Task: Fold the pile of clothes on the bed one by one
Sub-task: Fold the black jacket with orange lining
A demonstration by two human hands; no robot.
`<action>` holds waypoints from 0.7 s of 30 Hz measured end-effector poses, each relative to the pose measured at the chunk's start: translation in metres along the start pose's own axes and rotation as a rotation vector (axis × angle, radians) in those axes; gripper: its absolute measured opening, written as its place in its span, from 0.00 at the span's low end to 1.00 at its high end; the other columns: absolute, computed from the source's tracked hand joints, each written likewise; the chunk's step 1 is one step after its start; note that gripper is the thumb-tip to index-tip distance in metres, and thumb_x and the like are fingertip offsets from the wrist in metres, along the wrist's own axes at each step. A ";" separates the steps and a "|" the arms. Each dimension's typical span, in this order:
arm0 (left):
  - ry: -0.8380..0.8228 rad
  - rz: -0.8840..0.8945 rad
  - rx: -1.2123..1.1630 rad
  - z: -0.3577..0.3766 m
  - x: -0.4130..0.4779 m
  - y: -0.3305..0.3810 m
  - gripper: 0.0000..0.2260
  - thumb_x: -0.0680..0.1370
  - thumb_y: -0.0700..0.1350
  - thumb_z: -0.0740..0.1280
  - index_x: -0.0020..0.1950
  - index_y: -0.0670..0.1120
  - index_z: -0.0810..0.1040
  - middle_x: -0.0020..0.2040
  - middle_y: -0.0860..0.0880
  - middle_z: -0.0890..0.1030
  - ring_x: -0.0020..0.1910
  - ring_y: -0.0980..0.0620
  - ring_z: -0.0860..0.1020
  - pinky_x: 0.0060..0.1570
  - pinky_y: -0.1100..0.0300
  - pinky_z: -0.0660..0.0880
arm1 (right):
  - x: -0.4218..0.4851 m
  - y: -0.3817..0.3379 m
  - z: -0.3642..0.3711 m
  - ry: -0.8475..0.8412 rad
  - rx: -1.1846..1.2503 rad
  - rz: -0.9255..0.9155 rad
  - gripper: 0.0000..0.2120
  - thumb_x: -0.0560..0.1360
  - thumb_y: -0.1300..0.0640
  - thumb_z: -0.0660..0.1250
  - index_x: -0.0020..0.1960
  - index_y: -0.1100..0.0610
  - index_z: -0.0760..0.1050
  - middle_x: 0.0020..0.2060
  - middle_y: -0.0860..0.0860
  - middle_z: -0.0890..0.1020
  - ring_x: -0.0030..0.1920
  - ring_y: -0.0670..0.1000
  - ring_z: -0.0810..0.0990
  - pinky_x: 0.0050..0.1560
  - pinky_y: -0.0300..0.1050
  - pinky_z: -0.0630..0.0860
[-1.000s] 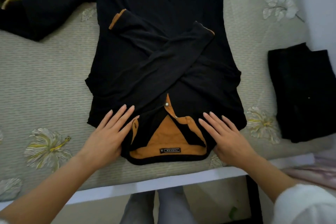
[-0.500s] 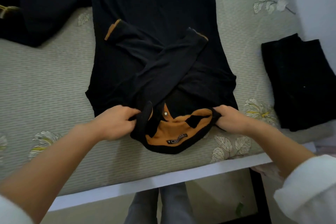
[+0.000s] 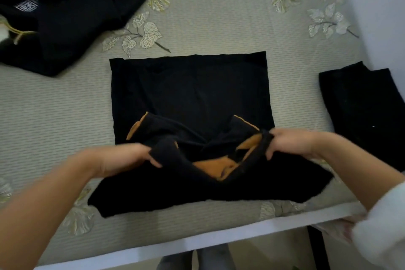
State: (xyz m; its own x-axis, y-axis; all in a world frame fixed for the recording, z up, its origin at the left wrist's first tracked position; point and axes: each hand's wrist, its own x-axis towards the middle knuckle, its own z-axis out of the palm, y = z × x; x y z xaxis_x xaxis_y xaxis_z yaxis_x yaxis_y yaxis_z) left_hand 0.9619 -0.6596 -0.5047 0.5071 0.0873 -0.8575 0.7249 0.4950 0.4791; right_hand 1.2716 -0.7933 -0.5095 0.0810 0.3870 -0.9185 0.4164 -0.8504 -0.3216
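Two hands pinch the shirt at its collar end: left hand and right hand lift it toward twelve o'clock, likely to halve it. Pile waits at ten o'clock, folded garment at three, on the bed.

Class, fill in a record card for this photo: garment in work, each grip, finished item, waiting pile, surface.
garment in work: black shirt with orange collar lining, sleeves crossed, collar end raised
left grip: pinches the shirt's collar end, left side
right grip: pinches the collar end, right side
finished item: folded black garment, lying right of the shirt
waiting pile: black clothes pile, far left
surface: bed, flowered cover
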 end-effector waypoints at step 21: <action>1.214 0.193 0.371 -0.095 0.094 0.000 0.17 0.77 0.52 0.66 0.61 0.46 0.74 0.56 0.41 0.79 0.58 0.39 0.73 0.57 0.48 0.69 | 0.108 -0.017 -0.042 0.912 0.009 -0.111 0.17 0.74 0.49 0.67 0.59 0.56 0.76 0.58 0.55 0.74 0.64 0.58 0.67 0.66 0.56 0.65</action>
State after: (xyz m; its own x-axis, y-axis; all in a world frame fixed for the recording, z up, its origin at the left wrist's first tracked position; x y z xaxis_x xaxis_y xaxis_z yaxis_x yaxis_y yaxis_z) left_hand 0.9652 -0.5690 -0.6030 0.0116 0.9553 -0.2954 0.8729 0.1344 0.4690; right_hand 1.3117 -0.7220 -0.5938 0.7256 0.5947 -0.3462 0.4580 -0.7928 -0.4021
